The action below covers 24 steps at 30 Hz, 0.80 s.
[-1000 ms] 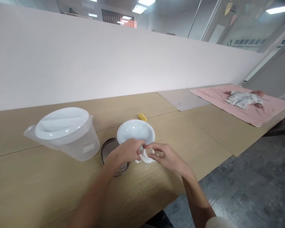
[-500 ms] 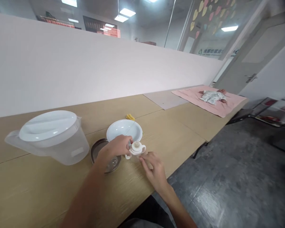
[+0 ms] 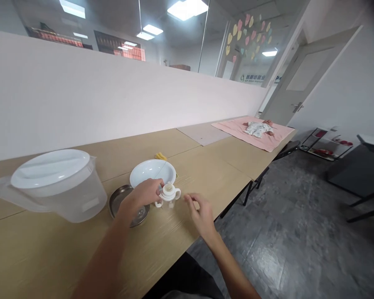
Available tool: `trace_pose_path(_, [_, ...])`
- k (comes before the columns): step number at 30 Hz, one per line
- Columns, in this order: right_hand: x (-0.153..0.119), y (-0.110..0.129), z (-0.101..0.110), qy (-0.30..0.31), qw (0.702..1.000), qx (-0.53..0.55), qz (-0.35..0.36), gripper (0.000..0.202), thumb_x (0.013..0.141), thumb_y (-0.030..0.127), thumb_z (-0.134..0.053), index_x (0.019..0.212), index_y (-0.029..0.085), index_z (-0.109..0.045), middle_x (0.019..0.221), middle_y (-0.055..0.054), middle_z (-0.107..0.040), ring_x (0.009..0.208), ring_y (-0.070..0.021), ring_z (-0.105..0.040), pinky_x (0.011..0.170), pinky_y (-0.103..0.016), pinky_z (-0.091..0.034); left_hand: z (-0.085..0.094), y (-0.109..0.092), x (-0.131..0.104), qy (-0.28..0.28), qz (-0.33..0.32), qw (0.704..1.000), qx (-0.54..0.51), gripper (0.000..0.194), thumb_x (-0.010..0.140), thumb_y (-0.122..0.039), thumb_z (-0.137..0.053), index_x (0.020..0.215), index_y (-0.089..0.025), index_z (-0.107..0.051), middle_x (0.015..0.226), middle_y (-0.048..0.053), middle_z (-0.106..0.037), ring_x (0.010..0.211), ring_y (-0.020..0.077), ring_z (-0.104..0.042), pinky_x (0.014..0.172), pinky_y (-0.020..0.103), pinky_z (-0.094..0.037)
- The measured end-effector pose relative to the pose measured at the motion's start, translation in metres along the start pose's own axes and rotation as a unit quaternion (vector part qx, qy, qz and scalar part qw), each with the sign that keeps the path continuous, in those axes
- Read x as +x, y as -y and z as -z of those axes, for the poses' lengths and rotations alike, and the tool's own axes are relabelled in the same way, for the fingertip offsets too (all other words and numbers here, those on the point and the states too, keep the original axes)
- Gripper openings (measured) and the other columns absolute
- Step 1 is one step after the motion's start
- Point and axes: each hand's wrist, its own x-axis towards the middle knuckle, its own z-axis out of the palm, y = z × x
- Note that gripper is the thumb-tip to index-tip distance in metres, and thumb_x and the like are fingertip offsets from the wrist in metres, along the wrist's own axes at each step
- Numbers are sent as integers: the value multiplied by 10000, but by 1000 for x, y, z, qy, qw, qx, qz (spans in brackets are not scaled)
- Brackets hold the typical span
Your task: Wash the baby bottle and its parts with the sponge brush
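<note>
A small baby bottle (image 3: 168, 193) with a white collar, two white handles and a pale nipple on top stands upright over the table. My left hand (image 3: 146, 192) is wrapped round its left side. To the right of the bottle, apart from it, is my right hand (image 3: 200, 212), thumb and fingertips drawn together; whether something small is between them cannot be made out. Behind the bottle sits a white bowl (image 3: 149, 168). A round metal tray (image 3: 115, 201) lies partly under my left forearm, with a clear object (image 3: 141, 214) in it.
At the left stands a large clear jug (image 3: 81, 201) with a white lid. Something yellow (image 3: 160, 156) lies behind the bowl. Farther right, a baby doll (image 3: 257, 128) lies on a pink cloth (image 3: 233, 126). The table's front edge runs diagonally at the right.
My right hand has come away from the bottle to its right. My left hand still holds the bottle. The view has turned to the right.
</note>
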Motion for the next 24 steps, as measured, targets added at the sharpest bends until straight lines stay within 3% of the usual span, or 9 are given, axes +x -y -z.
trace_pose_path(1, [10,1,-5,17,999,27,14,235,887,314,-450,976,174,-617,979,-91,-669,905,-206,-614,807,-360,-486,0,-1,0,0,-1,1000,1,342,612,-195,-619,951,-191,-576,772,2,-641,696,163,-587,544,236,-319])
trace_pose_path(3, [28,0,-16,61,995,74,37,395,844,271,-500,1229,181,-497,1232,-115,-576,1115,-216,-545,933,-394,-441,0,0,-1,2,-3,1000,0,319,606,-173,-613,922,-186,-567,768,5,-636,684,160,-580,533,233,-312])
trace_pose_path(6, [44,-6,-31,136,980,136,44,544,814,227,-522,1337,184,-379,1238,-124,-573,1152,-207,-530,971,-402,-415,-1,4,0,-6,-12,1000,-8,274,610,-153,-603,877,-178,-549,757,9,-629,678,156,-574,526,229,-309])
trace_pose_path(10, [44,-15,-42,125,980,148,38,509,796,250,-580,1286,214,-444,1078,-79,-632,1013,-196,-589,923,-384,-435,-4,11,2,-12,-29,999,-20,233,610,-141,-602,833,-180,-545,741,5,-613,672,150,-567,517,225,-303])
trace_pose_path(14, [38,-17,-51,79,991,92,47,298,754,305,-646,1029,206,-590,962,-65,-597,922,-205,-573,817,-353,-464,-4,12,3,-7,-21,999,-35,268,611,-139,-599,871,-186,-557,719,1,-607,658,157,-563,506,233,-294])
trace_pose_path(16, [35,-15,-59,58,995,71,43,238,744,333,-660,920,199,-570,905,-55,-585,879,-205,-565,775,-348,-462,-3,12,3,-6,-17,999,-39,264,622,-151,-595,882,-186,-568,709,5,-609,656,166,-564,513,241,-299])
trace_pose_path(20, [33,-10,-68,11,999,43,1,326,720,404,-676,883,193,-488,841,-36,-573,775,-194,-560,694,-338,-458,-1,13,4,-3,-19,999,-44,224,635,-161,-581,858,-186,-580,679,4,-600,640,168,-554,512,247,-297])
trace_pose_path(24, [40,-3,-53,93,995,23,2,300,732,352,-655,947,192,-521,909,-54,-610,863,-219,-582,758,-366,-470,-2,17,7,20,-11,997,-79,271,609,-162,-606,874,-199,-563,674,-24,-585,617,143,-542,490,227,-295])
